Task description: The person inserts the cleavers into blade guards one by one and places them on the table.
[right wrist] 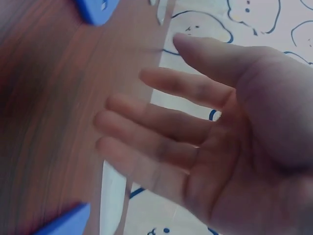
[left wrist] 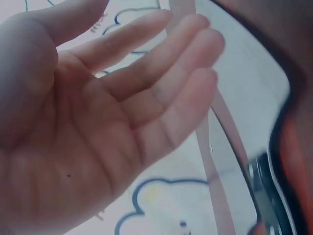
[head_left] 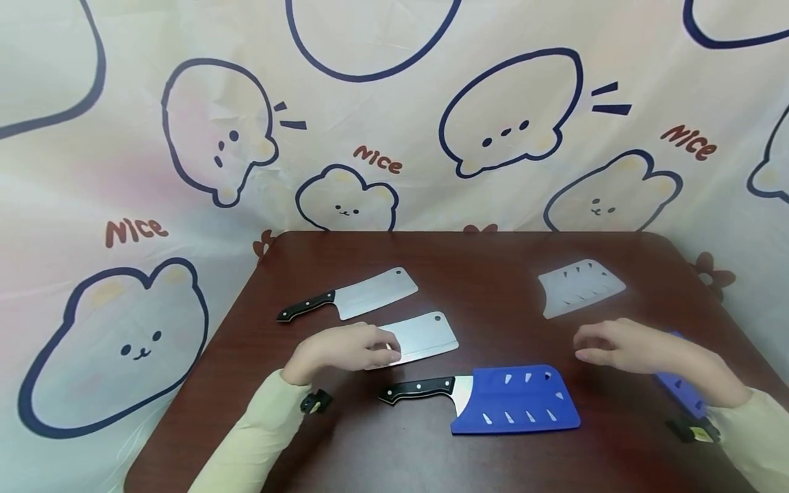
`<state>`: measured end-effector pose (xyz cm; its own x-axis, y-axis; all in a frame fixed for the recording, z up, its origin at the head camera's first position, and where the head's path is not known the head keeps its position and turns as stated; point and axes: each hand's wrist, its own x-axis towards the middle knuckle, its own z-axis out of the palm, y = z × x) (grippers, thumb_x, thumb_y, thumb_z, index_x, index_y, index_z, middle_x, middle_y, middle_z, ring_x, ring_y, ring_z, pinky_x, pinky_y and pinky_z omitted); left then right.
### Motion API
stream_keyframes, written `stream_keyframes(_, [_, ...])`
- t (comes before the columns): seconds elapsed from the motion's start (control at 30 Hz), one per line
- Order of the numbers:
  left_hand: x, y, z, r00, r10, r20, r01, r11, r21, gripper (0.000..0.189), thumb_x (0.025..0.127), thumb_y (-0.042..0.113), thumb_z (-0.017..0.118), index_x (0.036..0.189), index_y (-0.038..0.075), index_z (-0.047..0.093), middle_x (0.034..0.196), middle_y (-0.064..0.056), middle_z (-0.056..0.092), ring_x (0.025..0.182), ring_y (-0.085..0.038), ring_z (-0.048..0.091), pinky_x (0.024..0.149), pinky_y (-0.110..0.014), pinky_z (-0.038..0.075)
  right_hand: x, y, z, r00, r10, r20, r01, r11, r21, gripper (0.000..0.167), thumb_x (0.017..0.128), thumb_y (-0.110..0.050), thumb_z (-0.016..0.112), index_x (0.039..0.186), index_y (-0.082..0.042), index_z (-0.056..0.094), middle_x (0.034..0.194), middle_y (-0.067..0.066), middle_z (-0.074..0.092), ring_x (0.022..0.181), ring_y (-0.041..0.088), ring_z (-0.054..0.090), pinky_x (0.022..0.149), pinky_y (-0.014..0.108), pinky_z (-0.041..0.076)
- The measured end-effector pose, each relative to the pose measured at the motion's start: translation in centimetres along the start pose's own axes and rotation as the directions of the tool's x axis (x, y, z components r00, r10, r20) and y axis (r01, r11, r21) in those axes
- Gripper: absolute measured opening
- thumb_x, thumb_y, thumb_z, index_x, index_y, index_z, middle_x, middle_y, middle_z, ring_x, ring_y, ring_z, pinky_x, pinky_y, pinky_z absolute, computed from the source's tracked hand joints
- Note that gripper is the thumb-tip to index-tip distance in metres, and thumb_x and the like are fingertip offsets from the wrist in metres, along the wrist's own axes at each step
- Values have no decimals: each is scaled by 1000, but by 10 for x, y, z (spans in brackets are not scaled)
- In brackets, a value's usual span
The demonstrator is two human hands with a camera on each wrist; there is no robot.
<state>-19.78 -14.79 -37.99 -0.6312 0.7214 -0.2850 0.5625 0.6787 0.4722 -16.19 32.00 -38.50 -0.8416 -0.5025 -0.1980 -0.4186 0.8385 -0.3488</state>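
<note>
My left hand (head_left: 348,349) hovers over the handle end of a bare cleaver (head_left: 428,335) in the head view, hiding its handle. In the left wrist view its fingers (left wrist: 181,103) are loosely extended and hold nothing. Closer to me, a black-handled cleaver (head_left: 425,388) lies with its blade inside a blue slotted blade cover (head_left: 524,400). On the right, my right hand (head_left: 635,346) is above the table, relaxed and holding nothing, as the right wrist view confirms. Beyond it lies a whitish slotted blade cover (head_left: 582,287). Another blue cover (head_left: 681,394) is partly hidden beneath my right forearm.
Farther back on the left, another bare cleaver (head_left: 376,294) with a black handle lies flat. Everything rests on a dark reddish-brown table (head_left: 481,274). A pale curtain (head_left: 419,198) printed with cartoon bears stands behind and beside the table.
</note>
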Motion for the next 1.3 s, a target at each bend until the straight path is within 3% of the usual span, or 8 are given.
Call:
stream_keyframes(0.13, [-12, -13, -4, 998, -30, -54, 27, 997, -67, 27, 101, 35, 53, 116, 18, 68, 90, 8, 66, 79, -9, 60, 73, -28, 51, -9, 10, -2, 997, 51, -66, -52, 999, -13, 31, 91, -39, 68, 111, -16, 69, 98, -8, 70, 86, 8, 66, 72, 31, 58])
stream_keyframes(0.3, [-21, -29, -8, 986, -80, -145, 71, 995, -66, 29, 101, 32, 54, 117, 13, 68, 91, 3, 69, 79, -9, 61, 72, -30, 51, -18, 24, -5, 988, 100, -116, -104, 994, -30, 36, 90, -40, 69, 112, -12, 68, 101, -3, 71, 92, 17, 67, 77, 44, 58])
stream_keyframes(0.5, [-26, -47, -9, 960, -142, -240, 126, 988, -84, 25, 100, 28, 56, 113, 12, 70, 88, 2, 69, 78, -10, 59, 73, -30, 50, -23, 44, -3, 974, 106, -200, -128, 987, -101, 35, 88, -34, 72, 112, -8, 67, 102, 5, 71, 94, 26, 66, 79, 51, 56])
stream_keyframes(0.67, [-29, -59, -5, 935, -210, -284, 189, 977, -100, 21, 98, 28, 59, 111, 16, 70, 99, 2, 70, 86, -11, 61, 82, -35, 54, -32, 66, 4, 966, 157, -204, -185, 975, -123, 55, 88, -39, 71, 124, 1, 59, 114, 23, 66, 104, 42, 62, 81, 58, 53])
stream_keyframes(0.8, [-32, -66, -2, 916, -258, -307, 238, 966, -100, 19, 97, 29, 61, 111, 19, 69, 103, 1, 70, 91, -13, 63, 86, -38, 55, -41, 79, 10, 960, 203, -192, -230, 965, -129, 68, 88, -44, 69, 132, 5, 52, 123, 32, 58, 111, 51, 55, 85, 65, 47])
stream_keyframes(0.93, [-35, -70, 0, 906, -283, -315, 264, 959, -102, 22, 96, 28, 64, 114, 16, 68, 106, -1, 69, 96, -15, 65, 87, -40, 55, -50, 90, 13, 949, 263, -171, -288, 948, -136, 81, 87, -50, 68, 137, 10, 43, 130, 41, 48, 115, 61, 45, 87, 71, 41])
stream_keyframes(1.13, [-34, -76, 4, 907, -307, -287, 286, 951, -113, 26, 93, 25, 68, 116, 14, 66, 104, -2, 69, 92, -14, 64, 85, -39, 55, -63, 104, 20, 917, 391, -76, -398, 907, -137, 104, 84, -61, 64, 138, 20, 29, 129, 51, 36, 113, 68, 39, 87, 73, 39])
stream_keyframes(1.3, [-32, -78, 5, 916, -317, -247, 304, 949, -89, 27, 93, 26, 68, 115, 12, 67, 96, 1, 67, 83, -13, 59, 78, -35, 52, -71, 112, 25, 902, 430, -48, -432, 899, -67, 108, 87, -61, 61, 138, 25, 21, 131, 54, 29, 116, 70, 33, 91, 75, 34])
